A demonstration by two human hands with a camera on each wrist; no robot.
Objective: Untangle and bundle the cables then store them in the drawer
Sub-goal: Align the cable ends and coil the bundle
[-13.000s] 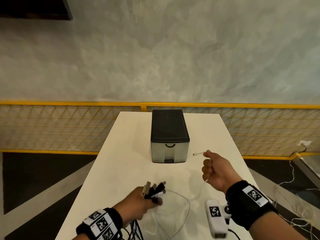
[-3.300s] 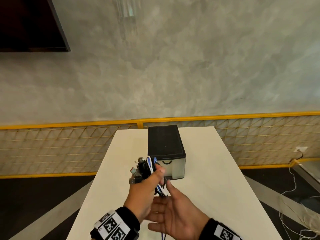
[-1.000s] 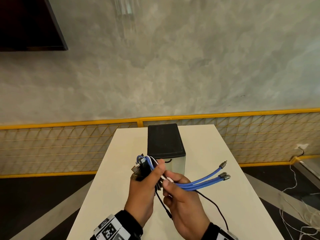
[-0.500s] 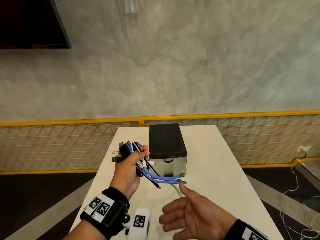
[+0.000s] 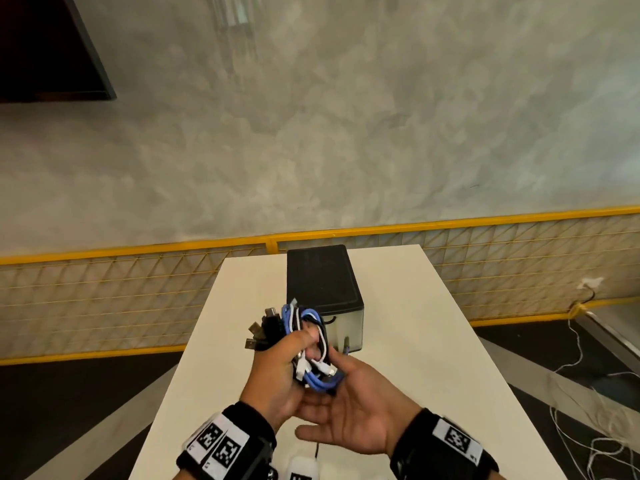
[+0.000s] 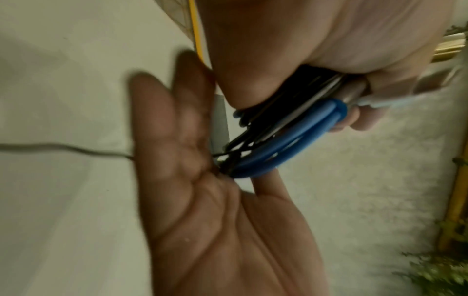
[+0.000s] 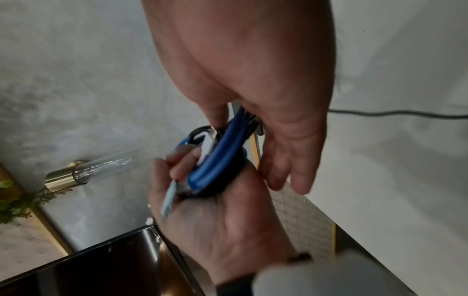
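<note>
Above the worktop (image 5: pixel 415 341), the left hand (image 5: pixel 277 368) grips the cable bundle (image 5: pixel 304 344) (blue, black, white); the right hand (image 5: pixel 356 410), fingers relaxed, cups it underneath.

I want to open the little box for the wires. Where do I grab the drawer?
Hook a finger into the small dark handle at the top middle of the drawer front, coming from the near side. The front faces the person, so pulling straight toward yourself should likely slide it out. The left hand grips the cable bundle; the right hand seems freer.

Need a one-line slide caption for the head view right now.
Left hand grips the cable bundle above the table; open right hand cups it from below, drawer box shut behind.
</note>
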